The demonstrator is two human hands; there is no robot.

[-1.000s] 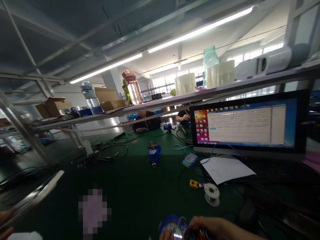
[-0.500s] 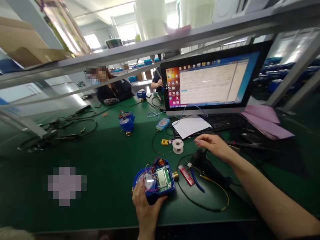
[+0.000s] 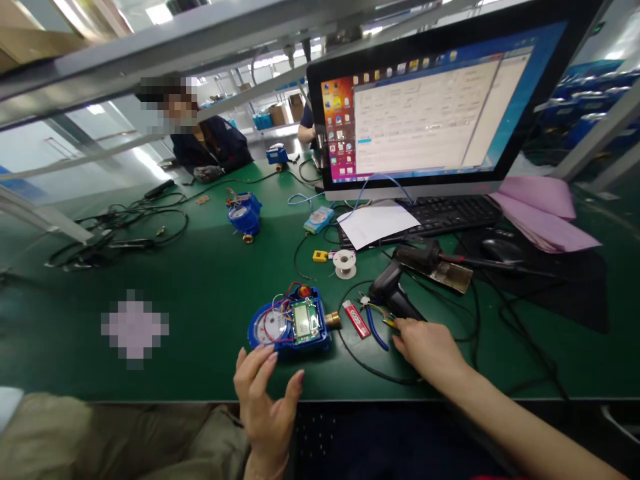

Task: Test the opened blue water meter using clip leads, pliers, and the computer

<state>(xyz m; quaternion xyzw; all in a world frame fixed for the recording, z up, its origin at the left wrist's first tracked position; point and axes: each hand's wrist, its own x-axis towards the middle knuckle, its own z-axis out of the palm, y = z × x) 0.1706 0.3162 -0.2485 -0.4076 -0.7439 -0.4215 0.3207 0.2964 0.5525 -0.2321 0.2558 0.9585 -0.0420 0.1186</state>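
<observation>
One blue plastic water meter [image 3: 290, 323] with exposed circuit board, red wires and brass fitting; left hand [image 3: 265, 407] spread open beside it, right hand [image 3: 430, 350] loosely open, holding nothing.

No words or numbers are clear enough to read. The screen [image 3: 430, 107] shows small pictures and a window with lines of writing, all too tiny. The red lighter [image 3: 356, 319] has white marks, too blurry.
</observation>
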